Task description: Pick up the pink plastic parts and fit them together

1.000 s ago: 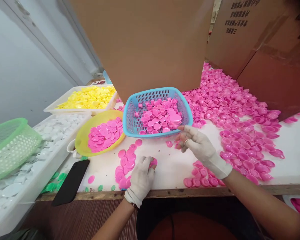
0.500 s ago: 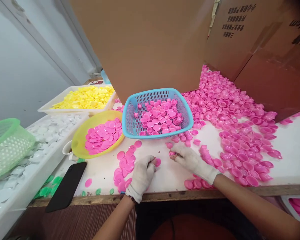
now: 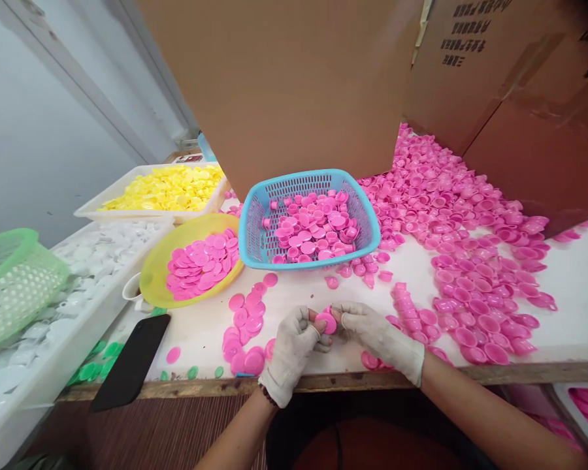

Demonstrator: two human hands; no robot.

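My left hand [image 3: 294, 349], in a white glove with its fingertips uncovered, pinches a flat pink disc [image 3: 327, 322] by its edge. Opposite it, my right hand [image 3: 379, 336], gloved the same way, closes its fingers on a small pink cup that is mostly hidden behind the disc. The two hands meet just above the front of the white table, disc against cup as far as I can see. Loose pink discs [image 3: 245, 320] lie left of my left hand. Pink cups [image 3: 475, 294] are spread to the right of my right hand.
A blue basket [image 3: 310, 266] of pink pieces stands ahead, beside a yellow bowl [image 3: 149, 281] of pink discs. Farther left are trays of yellow pieces [image 3: 166, 189] and white pieces [image 3: 68, 320], a green basket [image 3: 10, 261], a mug [image 3: 132, 287] and a black phone [image 3: 132, 362]. Cardboard boxes [image 3: 298, 85] rise behind.
My hands have come together, bringing the pink disc in the left up to the small pink cup in the right. The baskets and bowl stay where they were.
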